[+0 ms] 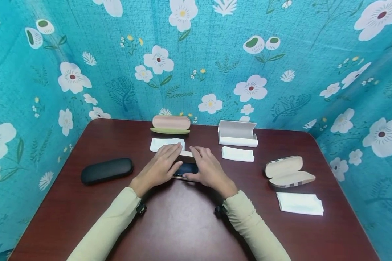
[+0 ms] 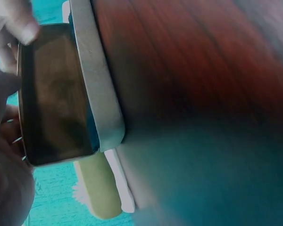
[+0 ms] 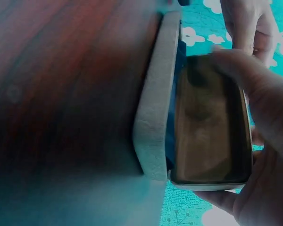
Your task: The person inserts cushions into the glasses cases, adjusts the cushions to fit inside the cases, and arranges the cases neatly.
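Lying between both hands: open case

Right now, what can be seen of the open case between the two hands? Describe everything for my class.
The open case stands on the reddish table, its lid raised. The base has a pale grey, perhaps leathery outer wall with rounded corners; something dark blue shows inside. The lid's hollow inside looks brownish and faces the person. The left hand and right hand hold the lid.
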Tool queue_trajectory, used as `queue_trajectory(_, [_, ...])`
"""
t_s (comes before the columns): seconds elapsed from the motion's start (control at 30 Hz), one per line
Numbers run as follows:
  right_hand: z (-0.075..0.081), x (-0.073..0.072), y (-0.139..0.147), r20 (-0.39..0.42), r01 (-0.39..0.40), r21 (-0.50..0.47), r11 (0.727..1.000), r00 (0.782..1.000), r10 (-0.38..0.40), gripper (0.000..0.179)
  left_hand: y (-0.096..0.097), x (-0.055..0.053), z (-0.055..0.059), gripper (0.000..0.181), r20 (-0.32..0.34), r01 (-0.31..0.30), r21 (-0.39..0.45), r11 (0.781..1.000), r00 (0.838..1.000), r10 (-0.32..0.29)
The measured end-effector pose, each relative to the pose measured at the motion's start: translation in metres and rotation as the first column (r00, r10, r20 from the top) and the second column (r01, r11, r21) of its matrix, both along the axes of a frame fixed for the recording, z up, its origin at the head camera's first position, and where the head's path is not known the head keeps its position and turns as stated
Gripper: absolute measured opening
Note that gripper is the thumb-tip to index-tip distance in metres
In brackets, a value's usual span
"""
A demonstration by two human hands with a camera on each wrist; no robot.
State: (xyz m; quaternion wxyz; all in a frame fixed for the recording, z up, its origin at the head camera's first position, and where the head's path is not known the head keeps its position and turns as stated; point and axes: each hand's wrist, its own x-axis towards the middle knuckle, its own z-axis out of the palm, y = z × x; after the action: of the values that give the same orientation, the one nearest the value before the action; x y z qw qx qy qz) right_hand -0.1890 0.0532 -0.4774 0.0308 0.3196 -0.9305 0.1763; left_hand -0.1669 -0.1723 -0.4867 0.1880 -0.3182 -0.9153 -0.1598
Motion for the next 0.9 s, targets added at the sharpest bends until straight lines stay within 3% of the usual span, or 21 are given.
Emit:
queue_trajectory(0.17, [-0.003, 0.001, 0.0, -0.049, -0.024, 0.084, 0.996, 0.998, 0.028, 0.112, -0.006, 0.004, 0.0, 0.095, 0.0, 0.05, -0.112, 0.992, 0.999, -0.051])
queue_trajectory(0.27, [-0.005, 0.002, 0.002, -0.107, -0.039, 0.117, 0.992, 0.993, 0.052, 0.116, -0.007, 0.006, -0.001, 0.105, -0.027, 0.046, -0.16, 0.986, 0.998, -0.051])
queue_trajectory(0.43, [-0.01, 0.004, 0.002, -0.209, -0.044, 0.177, 0.983, 0.975, 0.081, 0.12, -0.005, 0.008, -0.005, 0.1, -0.075, 0.023, -0.178, 0.984, 0.997, -0.037])
queue_trajectory(0.63, [-0.013, 0.008, 0.003, -0.307, -0.085, 0.132, 0.988, 0.944, 0.122, 0.113, -0.003, 0.013, -0.006, 0.094, -0.128, -0.005, -0.168, 0.986, 0.992, -0.017])
queue_trajectory(0.9, [-0.014, 0.013, 0.005, -0.366, -0.092, 0.152, 0.984, 0.92, 0.142, 0.1, 0.001, 0.021, -0.007, 0.087, -0.152, -0.051, -0.189, 0.981, 0.988, 0.022])
